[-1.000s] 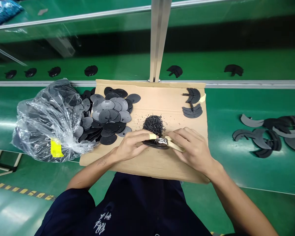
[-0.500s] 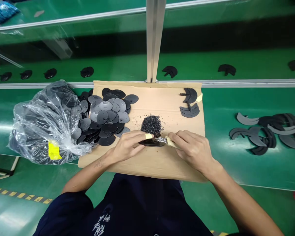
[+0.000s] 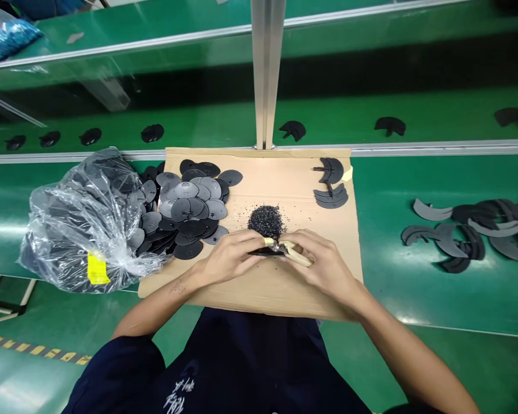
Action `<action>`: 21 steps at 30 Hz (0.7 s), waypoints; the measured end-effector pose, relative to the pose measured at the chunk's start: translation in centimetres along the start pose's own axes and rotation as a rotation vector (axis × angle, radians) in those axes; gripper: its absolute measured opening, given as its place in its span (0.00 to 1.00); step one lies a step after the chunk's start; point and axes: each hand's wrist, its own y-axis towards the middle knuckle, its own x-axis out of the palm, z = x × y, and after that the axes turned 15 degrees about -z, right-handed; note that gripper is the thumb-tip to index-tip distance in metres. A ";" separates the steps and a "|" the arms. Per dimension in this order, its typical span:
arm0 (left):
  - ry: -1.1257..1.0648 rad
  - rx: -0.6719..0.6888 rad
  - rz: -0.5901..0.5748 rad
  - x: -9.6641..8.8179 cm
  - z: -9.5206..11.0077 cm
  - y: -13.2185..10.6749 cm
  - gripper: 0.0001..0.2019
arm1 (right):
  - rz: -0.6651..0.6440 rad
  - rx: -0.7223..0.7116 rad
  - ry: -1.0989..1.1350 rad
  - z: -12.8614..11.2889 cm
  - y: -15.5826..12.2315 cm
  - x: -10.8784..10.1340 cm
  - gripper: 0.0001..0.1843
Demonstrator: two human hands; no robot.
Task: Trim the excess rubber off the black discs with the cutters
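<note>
My left hand [image 3: 229, 256] is closed on the edge of a black plastic disc [image 3: 262, 252], partly hidden by my fingers. A pale yellow wrap covers a fingertip of this hand. In my right hand [image 3: 328, 260] is a pair of nippers [image 3: 299, 255] with cream handles, its metal jaws at the disc beside my left fingertips. Whether the jaws touch the disc cannot be made out. Just beyond both hands lies a heap of small black plastic bits [image 3: 265, 219], on a cardboard sheet [image 3: 259, 296].
Loose black discs [image 3: 190, 210] are piled at the left, against a clear plastic bag [image 3: 80, 213] with more inside. Two crescent pieces [image 3: 331, 195] lie at the cardboard's upper right; several more crescents [image 3: 446, 238] rest on the green bench. A metal post [image 3: 267, 75] rises behind.
My right hand has moved left, closer to my left hand, and the nippers' handles now show at a different angle. The disc stays in my left hand. The view has shifted slightly.
</note>
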 end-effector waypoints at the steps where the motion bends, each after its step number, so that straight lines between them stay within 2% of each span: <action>1: -0.072 -0.005 -0.023 -0.2 0.1 0.2 0.15 | 0.021 -0.026 0.015 0.0 0.1 0.3 0.08; 4: -0.309 -0.042 -0.130 -0.9 0.1 0.6 0.25 | 0.057 -0.099 -0.020 0.0 0.3 0.7 0.07; 7: -0.441 -0.115 -0.249 -1.6 -0.1 1.2 0.26 | 0.080 -0.168 -0.085 0.4 0.5 0.9 0.07; 9: -0.425 -0.161 -0.328 -2.4 -0.3 1.9 0.23 | 0.092 -0.178 -0.137 0.9 0.4 0.8 0.08; 11: -0.302 -0.162 -0.368 -4.0 -0.9 2.7 0.22 | 0.082 -0.113 -0.228 1.6 -0.2 0.6 0.10; 13: -0.085 -0.135 -0.326 -6.6 -2.4 3.4 0.22 | 0.071 0.021 -0.328 2.4 -1.5 0.4 0.14; 15: 0.155 -0.127 -0.206 -9.9 -5.0 4.2 0.23 | 0.063 0.167 -0.382 3.3 -3.4 0.4 0.18; 18: 0.482 -0.263 -0.056 -14.6 -10.0 6.1 0.26 | 0.053 0.322 -0.409 4.2 -6.2 1.3 0.16; 20: 0.567 -0.377 -0.051 -16.8 -12.4 7.8 0.24 | 0.076 0.383 -0.458 4.4 -7.4 2.3 0.15; 21: 0.563 -0.408 -0.010 -17.5 -13.0 8.6 0.24 | 0.088 0.406 -0.483 4.4 -7.7 2.7 0.15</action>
